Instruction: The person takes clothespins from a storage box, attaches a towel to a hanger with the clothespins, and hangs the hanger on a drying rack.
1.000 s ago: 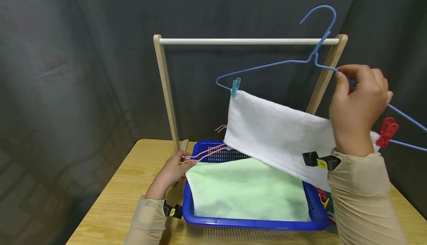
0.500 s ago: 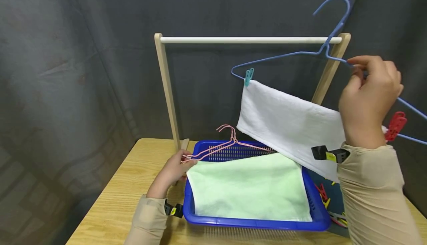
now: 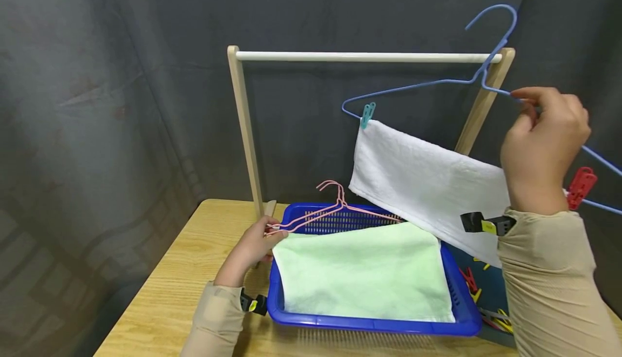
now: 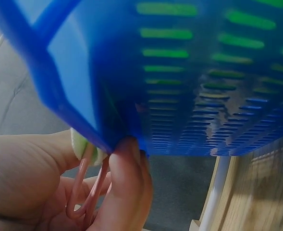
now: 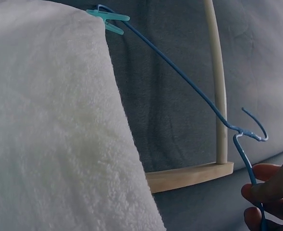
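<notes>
My right hand pinches the right shoulder of a blue wire hanger, held up at the right end of the rack. From that hanger hangs a white towel, fixed by a teal clothespin on the left and a red clothespin on the right. Low on the left, my left hand grips the ends of pink hangers together with a corner of the light green towel. In the left wrist view the pink hanger ends pass between thumb and fingers, against the basket.
The blue plastic basket stands on the wooden table under the green towel. Behind it rises a wooden rack with a white bar. Several loose clothespins lie in a dark tray right of the basket, partly behind the right sleeve.
My right hand has carried the blue hanger and white towel to the right, uncovering the pink hangers' hooks and the clothespin tray. It rose, then dipped slightly. The left hand keeps its grip.
</notes>
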### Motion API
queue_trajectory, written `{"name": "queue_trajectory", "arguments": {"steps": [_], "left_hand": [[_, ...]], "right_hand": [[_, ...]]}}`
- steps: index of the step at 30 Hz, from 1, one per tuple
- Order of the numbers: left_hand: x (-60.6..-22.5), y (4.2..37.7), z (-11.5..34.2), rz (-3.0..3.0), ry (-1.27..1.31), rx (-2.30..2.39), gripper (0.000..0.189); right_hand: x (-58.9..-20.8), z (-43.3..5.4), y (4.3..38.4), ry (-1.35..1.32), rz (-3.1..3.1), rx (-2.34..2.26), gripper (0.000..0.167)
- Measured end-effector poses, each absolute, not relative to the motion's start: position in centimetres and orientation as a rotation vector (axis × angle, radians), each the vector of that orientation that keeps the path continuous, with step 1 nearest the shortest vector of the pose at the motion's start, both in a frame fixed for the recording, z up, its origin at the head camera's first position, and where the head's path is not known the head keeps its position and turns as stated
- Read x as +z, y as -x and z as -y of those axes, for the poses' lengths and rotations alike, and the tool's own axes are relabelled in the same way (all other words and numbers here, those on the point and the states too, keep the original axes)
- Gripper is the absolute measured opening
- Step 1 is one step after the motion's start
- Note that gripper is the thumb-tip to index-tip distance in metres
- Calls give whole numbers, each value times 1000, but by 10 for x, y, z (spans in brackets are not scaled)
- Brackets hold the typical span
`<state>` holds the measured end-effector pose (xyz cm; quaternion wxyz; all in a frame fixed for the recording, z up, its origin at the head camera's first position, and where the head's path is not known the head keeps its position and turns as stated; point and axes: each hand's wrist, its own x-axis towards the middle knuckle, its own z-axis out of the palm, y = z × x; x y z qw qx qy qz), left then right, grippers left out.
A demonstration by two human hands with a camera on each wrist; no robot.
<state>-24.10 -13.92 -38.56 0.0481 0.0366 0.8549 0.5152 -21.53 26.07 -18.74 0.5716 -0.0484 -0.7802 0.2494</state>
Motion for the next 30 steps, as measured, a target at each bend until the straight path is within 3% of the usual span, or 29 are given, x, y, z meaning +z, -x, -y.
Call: {"name": "queue_trajectory", "arguments": {"steps": [30], "left_hand": [[-385, 237, 140, -2598, -100, 1579, 36]], "right_hand": [[-210, -276, 224, 207, 1917, 680, 34]]}}
